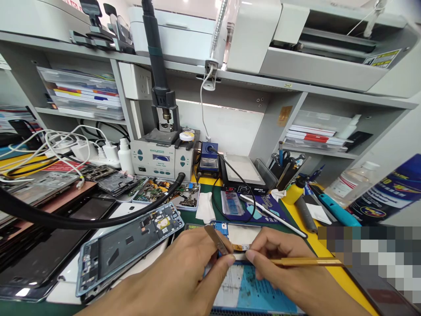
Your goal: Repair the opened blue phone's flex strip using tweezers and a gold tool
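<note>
My left hand (pixel 197 263) is closed, with a flat metal pry blade (pixel 215 239) sticking up between its fingers. Its thumb and fingertip meet a small grey strip (pixel 240 256). From the other side, my right hand (pixel 272 252) pinches near that strip's end. A slim gold-coloured rod (pixel 309 262) lies in the right hand and points out to the right. Just behind the strip shows an orange flex cable (pixel 239 247). Under and behind the fingers lies a blue-edged phone (pixel 221 226), mostly covered by the hands, on a worn blue-and-white pad (pixel 256 289).
To the left, an opened phone frame (pixel 131 241) rests on other phones. A black hose (pixel 98 224) crosses above them from the hot-air station (pixel 161 158). Behind stand a tray of circuit boards (pixel 167 193) and a soldering holder (pixel 209 158). Bottles, including a yellow one (pixel 294 191), line the right.
</note>
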Demonstrator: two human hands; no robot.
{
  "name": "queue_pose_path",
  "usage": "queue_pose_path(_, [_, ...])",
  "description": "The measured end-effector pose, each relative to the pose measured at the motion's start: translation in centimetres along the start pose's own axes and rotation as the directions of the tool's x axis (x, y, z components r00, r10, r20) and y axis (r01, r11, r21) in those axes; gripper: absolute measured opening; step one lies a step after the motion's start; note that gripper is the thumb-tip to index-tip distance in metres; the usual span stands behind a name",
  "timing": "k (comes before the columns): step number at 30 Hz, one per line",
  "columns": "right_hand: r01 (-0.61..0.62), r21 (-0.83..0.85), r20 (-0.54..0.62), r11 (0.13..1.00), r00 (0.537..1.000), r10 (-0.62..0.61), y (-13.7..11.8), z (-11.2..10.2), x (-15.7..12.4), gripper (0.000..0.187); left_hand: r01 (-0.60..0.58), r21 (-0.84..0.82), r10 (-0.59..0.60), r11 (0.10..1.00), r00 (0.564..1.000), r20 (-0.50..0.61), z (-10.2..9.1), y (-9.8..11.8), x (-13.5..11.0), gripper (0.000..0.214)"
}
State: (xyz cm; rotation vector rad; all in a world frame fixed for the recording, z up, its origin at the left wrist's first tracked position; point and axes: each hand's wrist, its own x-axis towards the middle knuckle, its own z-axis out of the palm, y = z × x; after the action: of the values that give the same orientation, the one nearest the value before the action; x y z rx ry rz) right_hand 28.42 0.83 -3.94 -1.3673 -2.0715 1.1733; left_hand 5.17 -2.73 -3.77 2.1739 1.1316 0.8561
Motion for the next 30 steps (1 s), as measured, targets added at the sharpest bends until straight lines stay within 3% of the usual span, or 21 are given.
queue_pose_path(30, [0.013, 0.014, 0.000, 1.000, 1.000, -0.013, -0.22, 0.01, 0.11, 0.033, -0.012, -0.001, 0.012, 1.000, 1.000, 0.002, 0.03, -0.15, 0.01, 0.017])
